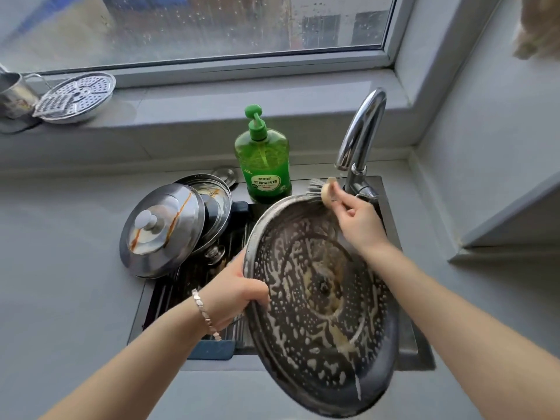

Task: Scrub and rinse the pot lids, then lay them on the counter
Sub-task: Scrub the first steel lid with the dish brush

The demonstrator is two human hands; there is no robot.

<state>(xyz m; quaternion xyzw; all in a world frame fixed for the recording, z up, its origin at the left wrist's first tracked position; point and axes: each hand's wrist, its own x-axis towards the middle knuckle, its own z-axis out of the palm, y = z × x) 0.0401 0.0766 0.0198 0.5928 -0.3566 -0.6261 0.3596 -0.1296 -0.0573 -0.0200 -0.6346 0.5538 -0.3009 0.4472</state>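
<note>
left hand [239,294] grips rim of large round soapy steel lid [321,301], tilted over sink [394,213]. right hand [357,218] clenches pale-handled bristle brush [318,189] at far rim. advice: scrub round whole edge, brace lid firmly.

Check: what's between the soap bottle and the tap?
Head view: the brush, held in the right hand, with its bristles against the rim of the lid.
</note>
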